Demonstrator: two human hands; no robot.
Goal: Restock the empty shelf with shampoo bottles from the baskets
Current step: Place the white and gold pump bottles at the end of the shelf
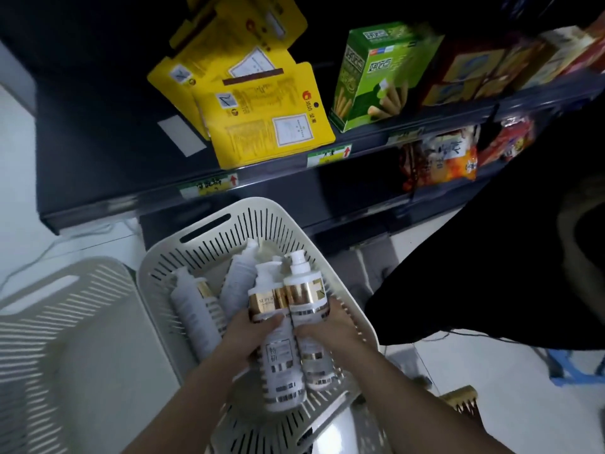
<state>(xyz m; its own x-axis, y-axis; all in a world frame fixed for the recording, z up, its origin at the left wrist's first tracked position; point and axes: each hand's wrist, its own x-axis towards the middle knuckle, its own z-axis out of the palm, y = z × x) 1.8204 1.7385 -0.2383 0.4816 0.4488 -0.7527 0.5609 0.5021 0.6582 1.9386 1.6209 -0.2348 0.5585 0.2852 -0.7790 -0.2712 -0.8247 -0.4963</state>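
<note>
Head view, stock held: your left hand grips one shampoo bottle and your right hand grips a second bottle, both just above the white basket, where spare bottles lie. Lift both clear of the rim, pump heads up. Set them upright on the dark shelf, probably left of the yellow packets.

The shelf is left free at left; rightward it is blocked by yellow packets and a green box.
</note>
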